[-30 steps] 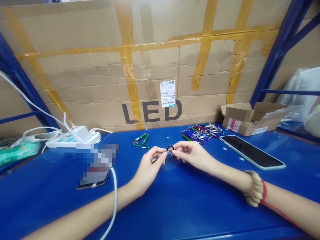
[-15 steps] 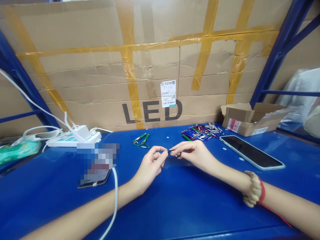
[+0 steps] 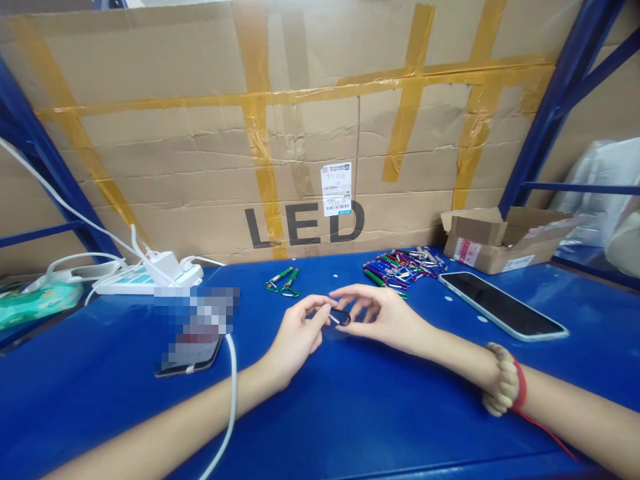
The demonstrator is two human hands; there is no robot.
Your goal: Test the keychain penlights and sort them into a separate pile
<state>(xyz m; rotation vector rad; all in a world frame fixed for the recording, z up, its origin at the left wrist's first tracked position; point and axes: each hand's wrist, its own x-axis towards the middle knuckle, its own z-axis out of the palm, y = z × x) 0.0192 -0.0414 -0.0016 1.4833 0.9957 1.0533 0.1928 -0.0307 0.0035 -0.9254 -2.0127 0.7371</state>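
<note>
Slightly left of centre over the table, my left hand [image 3: 303, 330] pinches a dark carabiner keychain [image 3: 341, 317] between thumb and fingers. Its clip loop points right, while the other end is hidden in the fingers. My right hand [image 3: 383, 313] curves around the loop from the right with fingers apart; its thumb is close below the loop, and whether it touches cannot be made out. Beyond my left hand lie two green carabiner keychains [image 3: 289, 285], side by side. Behind my right hand is a pile of similar carabiner keychains [image 3: 400, 268] in green, blue, purple, red and silver.
A phone in a pale case [image 3: 503, 307] lies at right, before an open cardboard box [image 3: 493, 243]. On the left are a power strip [image 3: 125, 283], a second phone [image 3: 193, 360] and a white cable [image 3: 231, 380] crossing my left forearm. A large cardboard carton [image 3: 210, 167] backs the blue table [image 3: 350, 413].
My right hand's fingers have spread from a pinch beside the left fingertips. The dark carabiner loop now shows between the hands. My left hand has hardly moved.
</note>
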